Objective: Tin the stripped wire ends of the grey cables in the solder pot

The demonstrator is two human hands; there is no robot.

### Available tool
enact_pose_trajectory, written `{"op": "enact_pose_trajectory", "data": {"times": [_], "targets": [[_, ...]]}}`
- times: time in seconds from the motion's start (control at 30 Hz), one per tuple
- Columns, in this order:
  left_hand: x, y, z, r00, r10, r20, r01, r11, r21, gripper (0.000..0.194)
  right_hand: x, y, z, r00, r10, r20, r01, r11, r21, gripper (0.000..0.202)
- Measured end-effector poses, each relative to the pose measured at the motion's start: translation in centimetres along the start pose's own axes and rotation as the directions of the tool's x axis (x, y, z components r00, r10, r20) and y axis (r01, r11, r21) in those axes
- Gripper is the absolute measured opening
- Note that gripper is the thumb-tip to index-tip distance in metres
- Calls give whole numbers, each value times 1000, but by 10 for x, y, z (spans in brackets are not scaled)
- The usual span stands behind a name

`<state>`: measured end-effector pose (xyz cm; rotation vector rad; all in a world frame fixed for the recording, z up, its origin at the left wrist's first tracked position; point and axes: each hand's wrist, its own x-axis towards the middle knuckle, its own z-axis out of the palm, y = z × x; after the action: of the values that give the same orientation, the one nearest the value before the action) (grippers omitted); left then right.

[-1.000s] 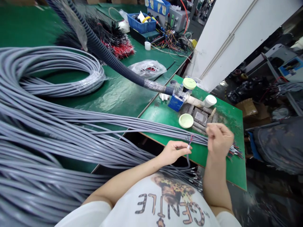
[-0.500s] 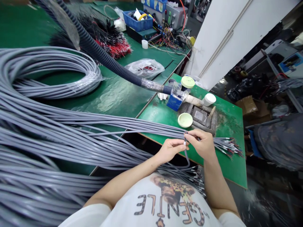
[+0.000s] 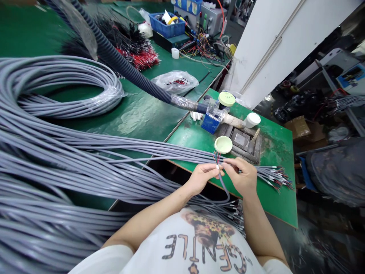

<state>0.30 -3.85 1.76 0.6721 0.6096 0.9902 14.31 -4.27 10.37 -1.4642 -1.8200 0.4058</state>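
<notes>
My left hand (image 3: 203, 176) pinches a grey cable (image 3: 225, 188) near its white-banded end. Above the fingertips, thin red, blue and dark wires (image 3: 217, 156) fan out from that cable end. Just to the right, my right hand (image 3: 242, 175) has its thumb and fingers curled close together beside the wires; whether anything small is between them cannot be made out. Behind both hands runs a bundle of grey cables (image 3: 182, 153), whose stripped ends (image 3: 278, 178) lie on the green board to the right.
A pale round dish (image 3: 223, 145) sits just beyond the hands, near a grimy metal pot (image 3: 242, 140), a blue box (image 3: 210, 123) and a white jar (image 3: 252, 120). A ribbed hose (image 3: 142, 82) crosses overhead. Coiled grey cables (image 3: 68, 62) cover the left side.
The cable end has shifted left and up in my left hand, and its wires now stand fanned out. My right fingers have come off the wires.
</notes>
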Motion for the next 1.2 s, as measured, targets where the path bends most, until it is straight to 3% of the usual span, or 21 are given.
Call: {"op": "enact_pose_trajectory", "data": {"times": [0.17, 0.37, 0.5, 0.6, 0.67, 0.77, 0.9, 1.1, 1.2], "targets": [[-2, 2, 5, 999, 44, -3, -44, 994, 96, 23, 10, -5, 5, 998, -45, 53, 52, 990, -131, 18], [-2, 3, 6, 997, 40, -65, -33, 993, 112, 26, 9, -9, 10, 997, -72, -25, 69, 991, -111, 18], [2, 1, 0, 996, 33, -86, -32, 999, 15, 27, 5, -4, 5, 998, -59, -38, 55, 995, -77, 16], [6, 4, -4, 996, -32, -82, 21, 991, -130, 29, 5, 7, -2, 991, -130, -12, 129, 989, -68, 13], [8, 7, -5, 995, -77, -64, 61, 972, -227, 31, 5, 16, -7, 969, -245, 27, 246, 968, -52, 19], [10, 14, -5, 994, -105, -33, 88, 937, -339, 34, 4, 27, -10, 892, -433, 133, 441, 896, -44, 37], [10, 21, -1, 995, -98, 25, 99, 893, -439, 29, -2, 33, -7, 799, -532, 280, 571, 818, -77, 44], [7, 26, 8, 987, -78, 140, 141, 836, -531, 23, 0, 28, 0, 753, -619, 222, 646, 760, -73, 44], [7, 28, 10, 986, -87, 145, 154, 817, -556, 27, 3, 26, 2, 742, -640, 199, 658, 752, -38, 48]]}}
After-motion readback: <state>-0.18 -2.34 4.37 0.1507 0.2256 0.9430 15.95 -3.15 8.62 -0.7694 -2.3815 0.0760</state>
